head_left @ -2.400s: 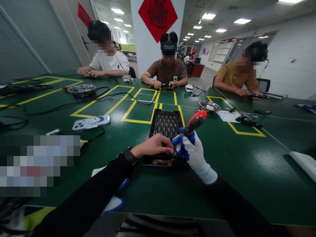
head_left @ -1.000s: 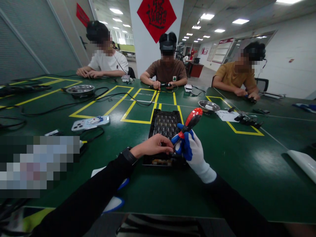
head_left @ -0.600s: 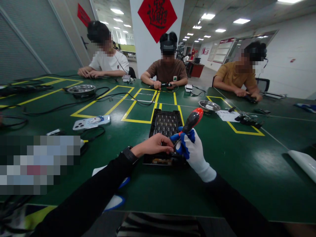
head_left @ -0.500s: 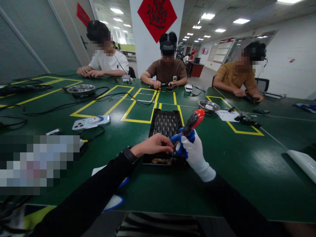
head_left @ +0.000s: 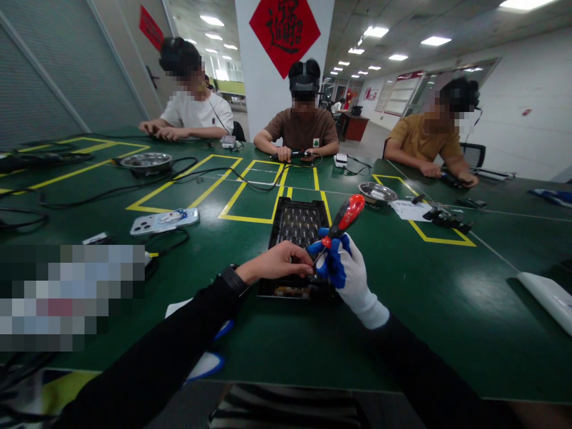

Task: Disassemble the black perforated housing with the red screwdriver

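Over a black rectangular housing [head_left: 274, 221] both hands meet at its near right part. My right hand [head_left: 353, 274], in a white and blue glove, is closed around a screwdriver [head_left: 347, 214] with a red and black handle. The handle leans up and to the right, and its shaft points down toward my left fingertips. My left hand [head_left: 282, 261] is bare, with thumb and fingers pinched together close to the shaft. Whatever those fingertips hold is too small or hidden to make out. Rows of small shiny pieces show inside the housing.
A phone [head_left: 165, 221] and cables lie to the left. Steel bowls [head_left: 378, 192] stand farther back. A white and blue glove [head_left: 206, 364] lies beneath my left forearm. Black parts [head_left: 449, 219] and paper [head_left: 412, 210] lie right. Three people sit across the table.
The screwdriver's handle has tipped slightly left, and my right hand has turned a little around it. My left hand stays almost in the same spot.
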Available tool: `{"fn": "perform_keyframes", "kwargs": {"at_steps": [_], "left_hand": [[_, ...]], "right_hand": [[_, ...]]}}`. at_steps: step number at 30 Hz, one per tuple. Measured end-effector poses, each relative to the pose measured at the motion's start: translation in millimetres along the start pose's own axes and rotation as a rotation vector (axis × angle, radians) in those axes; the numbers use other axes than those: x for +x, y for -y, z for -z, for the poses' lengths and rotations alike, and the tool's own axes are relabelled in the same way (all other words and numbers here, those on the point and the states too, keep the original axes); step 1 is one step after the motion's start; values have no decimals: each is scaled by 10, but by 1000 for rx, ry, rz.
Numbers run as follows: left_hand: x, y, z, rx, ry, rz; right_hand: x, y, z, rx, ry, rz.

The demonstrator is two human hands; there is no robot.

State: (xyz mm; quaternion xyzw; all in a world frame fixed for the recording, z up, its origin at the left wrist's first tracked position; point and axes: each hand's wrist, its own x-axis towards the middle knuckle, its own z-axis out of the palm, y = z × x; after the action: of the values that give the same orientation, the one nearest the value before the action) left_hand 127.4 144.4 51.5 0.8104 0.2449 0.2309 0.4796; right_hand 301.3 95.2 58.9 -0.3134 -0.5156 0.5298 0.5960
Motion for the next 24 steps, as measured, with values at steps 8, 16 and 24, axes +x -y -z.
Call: {"fn": "perform_keyframes", "kwargs": {"at_steps": [8,16,24], "left_hand": [[3,11,-9,-26,-1,-2],[0,-18,-4,-14,-10,4],[-5,-15,0,12,6,-26]], "right_hand": [[23,-65,-11,-48,-72,6],[-9,59,-33,11,8,-9],[6,-48,-1,-59,-53,30]]}}
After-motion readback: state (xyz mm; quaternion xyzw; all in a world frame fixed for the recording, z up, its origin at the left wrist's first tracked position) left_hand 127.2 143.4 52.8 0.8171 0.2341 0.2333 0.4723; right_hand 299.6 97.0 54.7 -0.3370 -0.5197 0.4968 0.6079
